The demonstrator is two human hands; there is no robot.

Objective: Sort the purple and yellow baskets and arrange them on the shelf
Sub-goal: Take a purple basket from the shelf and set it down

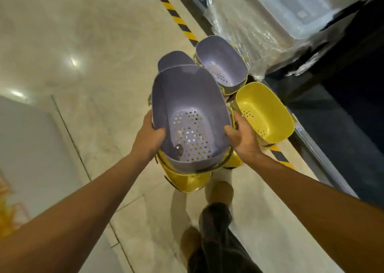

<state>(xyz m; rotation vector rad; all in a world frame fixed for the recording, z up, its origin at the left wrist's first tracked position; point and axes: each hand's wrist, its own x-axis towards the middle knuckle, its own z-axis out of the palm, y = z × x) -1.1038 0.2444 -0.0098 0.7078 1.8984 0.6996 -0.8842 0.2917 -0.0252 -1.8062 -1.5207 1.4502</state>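
A purple perforated basket [187, 98] is held above the floor between both hands. My left hand [148, 136] grips its left rim with the thumb inside. My right hand [244, 139] grips the right rim the same way. Under it sits a yellow basket [187, 180], partly hidden. Behind it a second purple basket [174, 60] shows only its far rim. A third purple basket [223, 65] stands further right, nested on yellow ones. An open yellow basket [268, 110] sits to the right of my right hand.
The baskets stand on a glossy tiled floor [93, 65] along a black-and-yellow hazard stripe [176, 17]. A dark shelf unit [342, 98] runs along the right, with plastic-wrapped clear bins [270, 17] at top right. My legs and shoes [216, 227] are below the baskets.
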